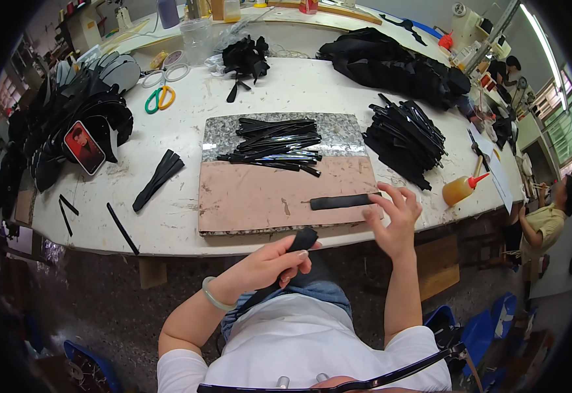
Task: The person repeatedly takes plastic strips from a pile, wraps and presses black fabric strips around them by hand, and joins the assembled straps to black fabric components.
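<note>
My left hand [278, 263] is closed around a bundle of black strips [304, 238], held just off the table's front edge. The bundle's lower end hangs toward my lap. Over the right side of a pink-topped board [253, 203], my right hand [397, 219] has its thumb and fingers apart. Its fingertips are at the right end of a flat black strip [340, 202] lying on the board; whether they touch it I cannot tell. Glossy black strips [279, 141] lie in a loose pile on the board's speckled far part.
Right of the board are a heap of black strips [407, 137] and a glue bottle [459, 190] with a red tip. Leftward lie a small strip bundle [159, 178], scissors [160, 98], a phone [85, 147] and black pieces [112, 108]. Another person [548, 219] sits far right.
</note>
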### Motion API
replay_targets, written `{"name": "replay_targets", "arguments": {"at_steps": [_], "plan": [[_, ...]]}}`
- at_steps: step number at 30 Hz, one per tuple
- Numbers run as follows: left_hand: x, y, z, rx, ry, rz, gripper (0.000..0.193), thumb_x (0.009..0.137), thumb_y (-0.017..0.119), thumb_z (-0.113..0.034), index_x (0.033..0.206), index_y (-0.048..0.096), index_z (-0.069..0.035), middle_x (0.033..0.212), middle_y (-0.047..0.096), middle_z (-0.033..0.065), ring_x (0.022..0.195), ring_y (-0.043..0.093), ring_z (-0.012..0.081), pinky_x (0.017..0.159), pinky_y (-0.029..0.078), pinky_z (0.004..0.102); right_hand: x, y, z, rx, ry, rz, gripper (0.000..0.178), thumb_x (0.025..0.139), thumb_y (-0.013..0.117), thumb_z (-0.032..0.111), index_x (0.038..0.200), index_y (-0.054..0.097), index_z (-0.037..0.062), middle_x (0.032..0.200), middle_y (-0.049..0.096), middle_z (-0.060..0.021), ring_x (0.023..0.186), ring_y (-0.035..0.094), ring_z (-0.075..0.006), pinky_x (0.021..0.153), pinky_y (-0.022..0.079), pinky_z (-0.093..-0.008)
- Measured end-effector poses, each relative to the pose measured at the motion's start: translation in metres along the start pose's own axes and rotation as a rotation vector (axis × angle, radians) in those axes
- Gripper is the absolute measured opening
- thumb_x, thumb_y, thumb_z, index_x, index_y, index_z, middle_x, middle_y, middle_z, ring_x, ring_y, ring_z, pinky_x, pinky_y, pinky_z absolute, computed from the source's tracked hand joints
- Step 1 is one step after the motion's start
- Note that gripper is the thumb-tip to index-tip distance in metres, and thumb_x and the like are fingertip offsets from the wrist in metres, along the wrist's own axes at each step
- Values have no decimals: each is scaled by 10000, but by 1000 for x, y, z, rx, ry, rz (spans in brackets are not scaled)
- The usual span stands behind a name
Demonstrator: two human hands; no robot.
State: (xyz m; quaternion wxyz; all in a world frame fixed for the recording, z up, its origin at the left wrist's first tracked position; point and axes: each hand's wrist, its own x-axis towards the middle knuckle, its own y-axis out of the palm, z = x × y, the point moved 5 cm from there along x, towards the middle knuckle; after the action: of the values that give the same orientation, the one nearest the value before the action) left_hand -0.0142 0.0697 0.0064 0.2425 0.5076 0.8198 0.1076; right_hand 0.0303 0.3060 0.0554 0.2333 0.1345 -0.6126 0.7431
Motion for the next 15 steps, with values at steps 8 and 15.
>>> {"name": "replay_targets", "arguments": {"at_steps": [8, 15], "plan": [[9, 3, -8, 408, -78, 38, 310, 1032, 471, -242, 1223, 595, -31, 889, 635, 7, 663, 539, 44, 578, 448, 197, -12, 29, 74, 1052, 88, 509, 392, 830, 722, 48, 1206, 612, 30, 945, 695, -102, 858, 679, -174, 727, 536, -277], [-15, -60, -33, 176, -36, -155, 298, 980, 559, -105, 1244, 586, 32, 957, 682, 77, 772, 689, 120, 653, 556, 227, 23, 58, 47, 1113, 239, 243, 263, 819, 752, 42, 1064, 667, -4, 871, 689, -50, 742, 620, -72, 651, 502, -215]]}}
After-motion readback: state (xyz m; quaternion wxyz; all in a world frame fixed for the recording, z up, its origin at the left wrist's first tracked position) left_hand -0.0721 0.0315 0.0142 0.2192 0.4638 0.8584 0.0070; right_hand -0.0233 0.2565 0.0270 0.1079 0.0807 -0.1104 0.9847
